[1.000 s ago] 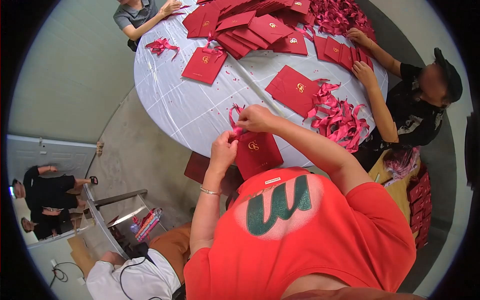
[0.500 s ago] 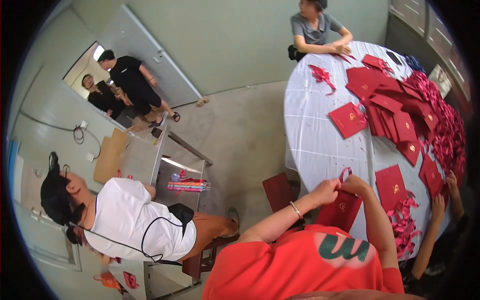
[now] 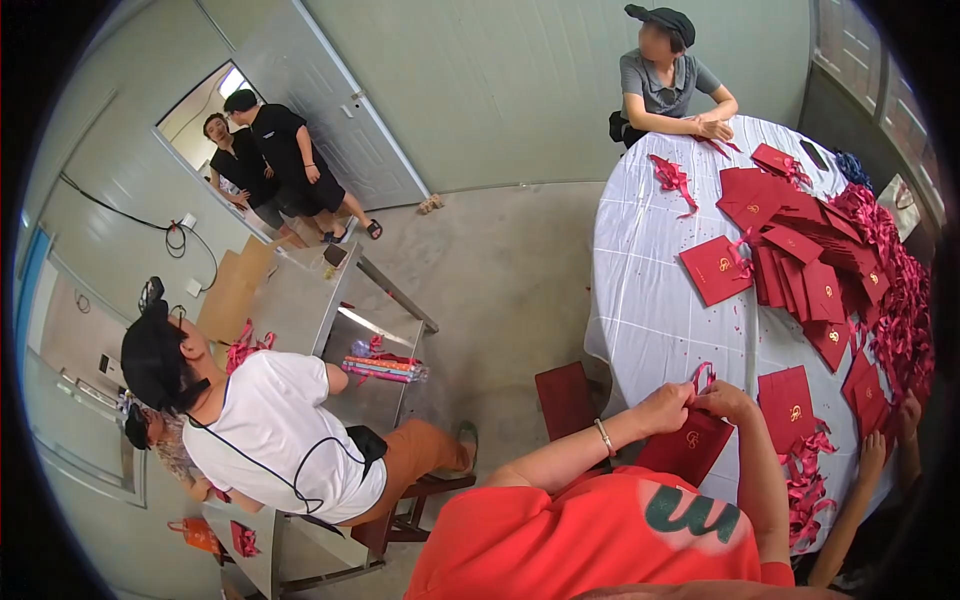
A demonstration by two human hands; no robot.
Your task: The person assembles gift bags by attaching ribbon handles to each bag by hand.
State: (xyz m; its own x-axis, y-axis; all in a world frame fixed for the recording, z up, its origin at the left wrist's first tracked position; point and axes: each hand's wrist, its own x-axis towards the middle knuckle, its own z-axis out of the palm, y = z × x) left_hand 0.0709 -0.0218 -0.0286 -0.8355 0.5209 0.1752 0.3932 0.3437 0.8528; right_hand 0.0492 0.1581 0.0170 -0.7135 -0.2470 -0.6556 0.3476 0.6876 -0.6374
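Note:
A dark red paper gift bag (image 3: pixel 690 448) hangs upright in front of me at the table's near edge. My left hand (image 3: pixel 664 410) is closed in a pinch on a pink-red ribbon (image 3: pixel 706 374) at the bag's top. Close against it, my right hand (image 3: pixel 727 402) pinches the same ribbon, whose loop sticks up between the fingers. The fingertips partly hide the ribbon and the bag's upper edge. Another red bag (image 3: pixel 787 400) lies just right of my right hand, with loose ribbons (image 3: pixel 808 480) below it.
A round table with a white cloth (image 3: pixel 640 290) carries a heap of red bags (image 3: pixel 800 245) and a ribbon pile (image 3: pixel 905 300). Another person's hands (image 3: pixel 875 450) work at the right. Someone in grey (image 3: pixel 670 90) sits opposite. A red stool (image 3: pixel 565 400) stands at the table's left.
The view has shifted, so the table sits lower and further right. My hands have come closer together at the bag's top. The left person's arm has moved towards the stacked packages.

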